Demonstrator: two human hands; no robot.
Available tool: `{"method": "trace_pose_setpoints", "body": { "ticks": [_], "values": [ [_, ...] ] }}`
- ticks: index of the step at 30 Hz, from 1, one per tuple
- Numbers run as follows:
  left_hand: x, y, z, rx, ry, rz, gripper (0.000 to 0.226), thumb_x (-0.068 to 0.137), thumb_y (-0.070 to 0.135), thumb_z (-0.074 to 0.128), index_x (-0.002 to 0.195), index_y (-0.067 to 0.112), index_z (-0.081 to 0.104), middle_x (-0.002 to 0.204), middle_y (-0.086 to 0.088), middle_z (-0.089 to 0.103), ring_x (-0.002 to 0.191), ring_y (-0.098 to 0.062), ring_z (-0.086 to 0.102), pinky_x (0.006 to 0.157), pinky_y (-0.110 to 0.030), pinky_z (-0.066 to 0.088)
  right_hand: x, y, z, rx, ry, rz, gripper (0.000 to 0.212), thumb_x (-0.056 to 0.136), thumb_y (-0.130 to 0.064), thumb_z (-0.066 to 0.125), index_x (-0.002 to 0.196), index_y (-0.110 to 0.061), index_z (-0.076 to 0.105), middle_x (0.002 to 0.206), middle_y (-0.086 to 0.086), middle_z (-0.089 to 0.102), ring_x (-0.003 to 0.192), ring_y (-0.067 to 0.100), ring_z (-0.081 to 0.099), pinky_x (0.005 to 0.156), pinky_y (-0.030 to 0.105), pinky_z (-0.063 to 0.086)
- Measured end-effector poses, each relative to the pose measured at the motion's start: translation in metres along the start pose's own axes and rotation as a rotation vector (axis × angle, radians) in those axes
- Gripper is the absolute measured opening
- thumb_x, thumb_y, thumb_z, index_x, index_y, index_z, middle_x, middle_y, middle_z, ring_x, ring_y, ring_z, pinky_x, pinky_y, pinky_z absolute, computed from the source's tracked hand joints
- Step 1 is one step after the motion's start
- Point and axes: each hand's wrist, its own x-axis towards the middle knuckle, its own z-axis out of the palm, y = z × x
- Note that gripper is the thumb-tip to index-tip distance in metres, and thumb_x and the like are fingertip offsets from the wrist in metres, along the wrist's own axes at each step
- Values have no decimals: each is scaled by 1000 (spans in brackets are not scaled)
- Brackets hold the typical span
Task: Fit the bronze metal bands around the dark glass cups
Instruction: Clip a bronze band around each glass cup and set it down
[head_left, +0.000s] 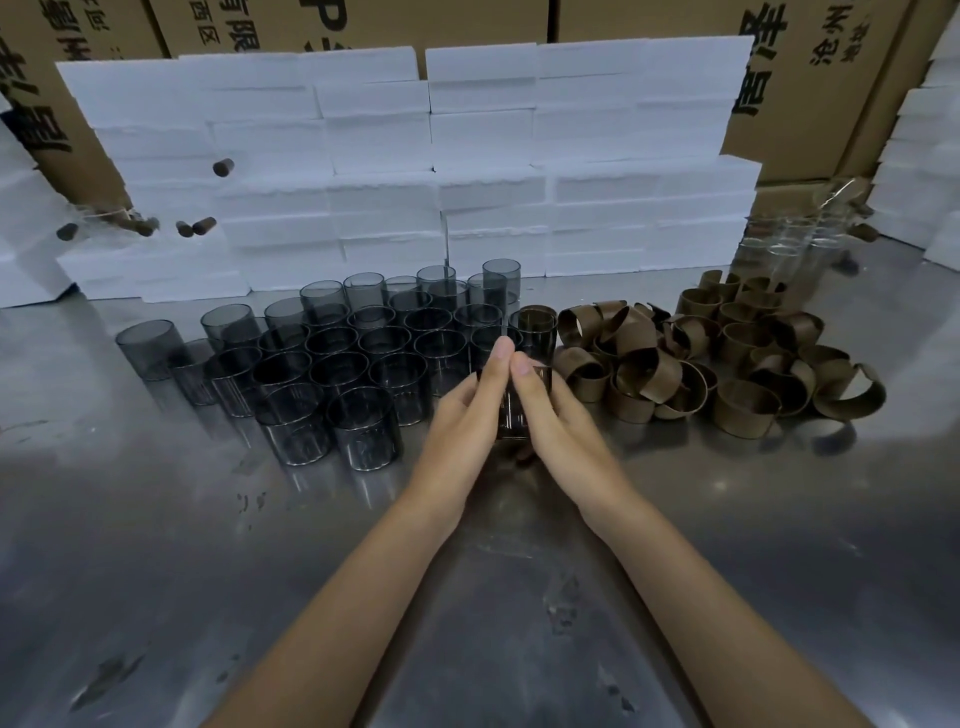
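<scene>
On the table (156, 519), cups (332, 358) stand left of the heaped bands (701, 364), foam blocks (415, 156) stacked behind both.

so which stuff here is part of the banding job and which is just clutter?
In the job:
- dark glass cup held between left hand and right hand
- unbanded dark cups
- pile of bronze bands

Lying about:
- white foam blocks
- cardboard cartons
- clear glasses
- small brown cylinders at left

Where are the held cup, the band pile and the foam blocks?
held cup (511, 415), head view, glass wall between the hands.
band pile (691, 358), head view, middle band.
foam blocks (483, 156), head view, front face.
</scene>
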Motion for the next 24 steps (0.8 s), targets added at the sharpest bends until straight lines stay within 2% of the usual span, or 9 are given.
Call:
{"method": "trace_pose_setpoints", "body": {
  "ticks": [2, 4, 5, 7, 10, 11, 15, 19, 24],
  "values": [
    [0, 1, -2, 25, -2, 17, 74, 79, 85, 54, 116, 24, 76, 114, 2, 77, 109, -13, 71, 101, -37, 53, -2, -3, 3, -8, -27, -35, 42, 84, -78, 41, 105, -50, 64, 99, -33, 72, 99, -15, 65, 76, 5, 49],
    [0, 4, -5, 60, 2, 56, 69, 81, 79, 54, 103, 18, 78, 95, -13, 77, 82, -25, 73, 73, -37, 59, -2, -3, 6, -16, 2, -62, 52, 86, -76, 35, 104, -40, 68, 91, -11, 78, 82, 5, 74, 64, 22, 58],
    [1, 5, -6, 81, 4, 78, 66, 83, 76, 53, 99, 17, 79, 90, -21, 75, 75, -31, 71, 67, -39, 59, -2, -3, 7, -13, 22, -63, 57, 88, -75, 32, 105, -36, 70, 89, -4, 78, 77, 10, 75, 62, 27, 59],
    [2, 4, -9, 120, 8, 105, 62, 86, 73, 52, 95, 18, 80, 86, -19, 76, 78, -30, 75, 75, -42, 61, -2, -2, 7, 20, 79, -37, 63, 92, -72, 27, 105, -30, 73, 90, -1, 79, 82, 12, 77, 69, 33, 63],
    [5, 1, -13, 95, 11, 95, 57, 87, 70, 53, 99, 22, 81, 82, 8, 77, 77, 0, 71, 74, -15, 53, 2, 2, 1, -6, 197, -35, 57, 106, -57, 27, 99, -28, 76, 93, -4, 79, 95, 4, 73, 87, 27, 58],
    [5, 1, -14, 77, 5, 82, 56, 87, 69, 54, 100, 22, 81, 83, 9, 77, 77, 2, 70, 72, -13, 52, 3, 3, -1, -28, 227, -47, 54, 108, -51, 29, 99, -27, 76, 93, -5, 79, 95, 2, 72, 87, 23, 55],
    [10, 1, -18, -67, 78, 31, 64, 81, 68, 63, 110, 12, 75, 104, -10, 78, 101, -24, 75, 88, -39, 60, 4, 3, -5, -43, 276, -105, 44, 111, -36, 38, 97, -22, 77, 89, -10, 78, 89, -1, 71, 79, 14, 51],
    [16, -1, -21, -142, 152, 37, 28, 101, 41, 60, 106, 19, 76, 103, -4, 79, 95, -14, 75, 72, -21, 57, 4, -1, -4, 109, 255, -20, 35, 106, -39, 50, 108, -13, 73, 100, -1, 77, 98, 13, 72, 89, 32, 58],
    [15, -1, -19, -208, 14, 108, 31, 108, 16, 44, 130, 20, 67, 125, 1, 73, 121, -13, 67, 97, -27, 54, 1, -11, -5, 553, 56, 236, 50, 103, -50, 48, 115, -6, 69, 110, 18, 77, 104, 32, 75, 93, 39, 61]
  ]
}}
